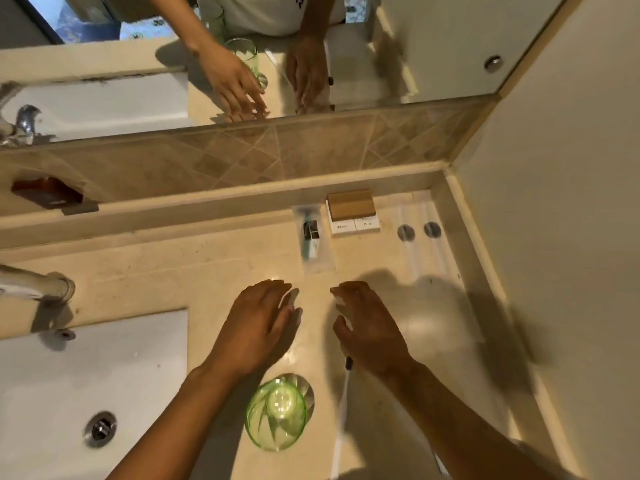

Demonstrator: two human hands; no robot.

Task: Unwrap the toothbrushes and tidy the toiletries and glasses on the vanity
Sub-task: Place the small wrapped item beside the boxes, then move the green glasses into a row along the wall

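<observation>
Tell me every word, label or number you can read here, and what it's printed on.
Nothing reads cleanly.
White box under the brown box: small dark print, too blurred.
Clear sachet: dark label, too small.
Shirt in the mirror: dark letters, cut off.

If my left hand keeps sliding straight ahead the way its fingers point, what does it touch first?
Most likely the clear toiletry packet lying just beyond the left hand; bare counter lies between. Height above the counter is unclear.

Two hands over vanity, green glass (upright), perhaps toothbrush
</observation>
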